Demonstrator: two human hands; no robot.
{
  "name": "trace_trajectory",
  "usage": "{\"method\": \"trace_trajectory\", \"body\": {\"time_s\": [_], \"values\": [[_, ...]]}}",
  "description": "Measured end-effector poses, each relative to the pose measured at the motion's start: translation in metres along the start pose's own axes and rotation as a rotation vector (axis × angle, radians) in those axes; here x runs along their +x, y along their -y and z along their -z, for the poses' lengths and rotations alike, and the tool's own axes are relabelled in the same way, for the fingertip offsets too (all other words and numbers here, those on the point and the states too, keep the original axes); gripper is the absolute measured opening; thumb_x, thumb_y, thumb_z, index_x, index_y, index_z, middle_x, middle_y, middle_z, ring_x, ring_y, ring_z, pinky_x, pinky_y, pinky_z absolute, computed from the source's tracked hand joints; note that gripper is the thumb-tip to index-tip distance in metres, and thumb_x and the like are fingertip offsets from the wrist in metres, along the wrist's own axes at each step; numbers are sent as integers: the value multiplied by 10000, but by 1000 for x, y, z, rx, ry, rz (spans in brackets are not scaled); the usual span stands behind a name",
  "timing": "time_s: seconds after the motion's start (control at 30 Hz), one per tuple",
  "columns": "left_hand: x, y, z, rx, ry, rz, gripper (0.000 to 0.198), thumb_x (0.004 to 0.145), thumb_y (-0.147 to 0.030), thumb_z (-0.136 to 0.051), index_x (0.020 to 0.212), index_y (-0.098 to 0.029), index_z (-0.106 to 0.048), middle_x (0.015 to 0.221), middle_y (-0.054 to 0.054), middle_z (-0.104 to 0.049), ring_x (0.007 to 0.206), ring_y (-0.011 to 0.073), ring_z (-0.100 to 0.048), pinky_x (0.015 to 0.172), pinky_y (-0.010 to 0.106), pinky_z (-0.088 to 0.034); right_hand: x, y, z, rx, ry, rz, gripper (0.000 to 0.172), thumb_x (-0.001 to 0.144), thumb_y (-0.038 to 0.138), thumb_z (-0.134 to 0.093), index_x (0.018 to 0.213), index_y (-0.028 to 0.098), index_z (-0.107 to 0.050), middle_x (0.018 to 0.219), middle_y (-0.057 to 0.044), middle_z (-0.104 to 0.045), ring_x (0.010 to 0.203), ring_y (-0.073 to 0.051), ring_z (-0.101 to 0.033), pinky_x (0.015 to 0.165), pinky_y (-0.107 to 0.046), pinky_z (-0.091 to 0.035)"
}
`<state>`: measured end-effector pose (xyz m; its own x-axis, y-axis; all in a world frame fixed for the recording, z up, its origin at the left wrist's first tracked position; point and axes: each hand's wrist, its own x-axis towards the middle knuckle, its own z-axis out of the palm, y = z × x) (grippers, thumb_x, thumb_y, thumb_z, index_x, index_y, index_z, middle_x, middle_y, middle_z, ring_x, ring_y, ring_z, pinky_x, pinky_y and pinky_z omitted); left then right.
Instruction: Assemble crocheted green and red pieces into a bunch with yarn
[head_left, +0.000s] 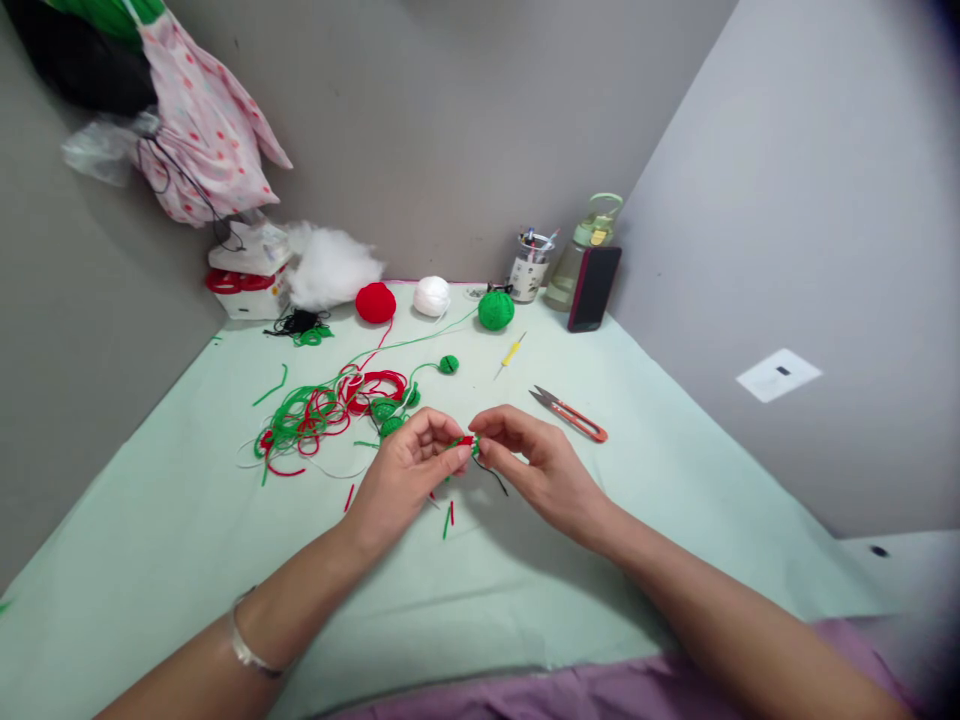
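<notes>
Between my two hands is a small red and green crocheted piece [466,441], mostly covered by the fingers. My left hand [414,462] pinches its left side with thumb and fingers. The fingertips of my right hand [529,458] close on its right end. A dark strand [493,477] trails below the piece. Just beyond my left hand lie small green crocheted balls [385,408] and tangled red, green and white yarn [319,415]. Orange-handled thread snips [570,414] rest to the right of my right hand, with a yellow-handled crochet hook [511,353] farther back.
Red [375,303], white [432,297] and green yarn balls [496,311] line the back, beside white stuffing [336,266]. A pen cup [527,272], a bottle [568,275] and a phone [595,289] stand at back right. Short yarn scraps [448,519] lie near my hands.
</notes>
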<state>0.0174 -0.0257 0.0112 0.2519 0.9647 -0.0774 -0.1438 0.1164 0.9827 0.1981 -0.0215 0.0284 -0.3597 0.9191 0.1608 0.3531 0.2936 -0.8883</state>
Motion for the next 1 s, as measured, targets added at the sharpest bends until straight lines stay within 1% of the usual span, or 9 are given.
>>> {"method": "trace_trajectory", "body": {"time_s": [0.1, 0.3, 0.43, 0.53, 0.63, 0.73, 0.87, 0.93, 1.0], "values": [[1, 1, 0, -84, -5, 55, 260, 770, -336, -756, 904, -183, -594, 838, -18, -629, 726, 112, -618, 736, 255, -482, -1, -3, -1, -5, -15, 25, 114, 929, 192, -530, 1010, 190, -610, 811, -11, -675, 721, -126, -635, 654, -235, -476], [5, 6, 3, -90, 11, 88, 275, 765, -316, -760, 947, -169, -616, 842, -9, -635, 726, 103, -603, 741, 244, -473, -1, -11, 2, -240, 40, 173, 142, 956, 199, -526, 1006, 199, -659, 899, -41, -721, 763, -135, -647, 707, -257, -491], [4, 2, 2, 28, 18, 14, 212, 780, -307, -724, 911, -172, -624, 808, -14, -613, 692, 103, -567, 687, 237, -453, -5, -4, 3, -321, -79, 374, 178, 968, 190, -516, 974, 202, -693, 1039, -92, -677, 798, -139, -634, 696, -269, -511], [1, -7, -2, 82, -12, -45, 197, 750, -292, -727, 867, -177, -618, 780, -17, -593, 682, 108, -538, 650, 233, -440, -9, 1, 4, -343, -186, 508, 189, 957, 162, -536, 964, 212, -718, 1039, -100, -661, 764, -136, -623, 651, -266, -523], [-3, -14, -4, 94, -20, -49, 196, 716, -277, -729, 827, -181, -598, 741, -23, -570, 671, 112, -528, 635, 234, -440, -9, -2, 3, -458, -207, 593, 248, 948, 112, -514, 969, 230, -731, 1051, -96, -677, 706, -126, -608, 619, -264, -523], [-3, -14, -3, 78, -15, -14, 191, 707, -269, -719, 805, -180, -582, 723, -32, -551, 649, 102, -520, 625, 230, -438, -8, -6, 2, -577, -185, 638, 308, 933, 67, -485, 975, 244, -734, 1077, -91, -685, 690, -121, -600, 624, -260, -523], [4, -7, 3, 118, -35, 1, 202, 697, -275, -722, 788, -177, -571, 680, -41, -543, 617, 94, -506, 586, 217, -416, -16, 7, 3, -518, -221, 688, 274, 913, 46, -517, 961, 227, -717, 1010, -91, -691, 683, -123, -604, 610, -255, -518], [8, -2, 7, 143, -95, 12, 219, 679, -270, -731, 757, -178, -549, 634, -53, -521, 576, 87, -483, 550, 210, -399, -20, 18, 4, -461, -225, 646, 234, 916, 67, -538, 942, 232, -702, 1016, -89, -698, 694, -130, -622, 626, -268, -526], [11, 2, 10, 140, -112, 28, 224, 685, -280, -728, 768, -181, -544, 627, -54, -523, 558, 89, -492, 534, 211, -402, -22, 26, 7, -319, -173, 526, 194, 950, 113, -507, 920, 220, -666, 982, -89, -717, 715, -144, -657, 652, -288, -538]]}}
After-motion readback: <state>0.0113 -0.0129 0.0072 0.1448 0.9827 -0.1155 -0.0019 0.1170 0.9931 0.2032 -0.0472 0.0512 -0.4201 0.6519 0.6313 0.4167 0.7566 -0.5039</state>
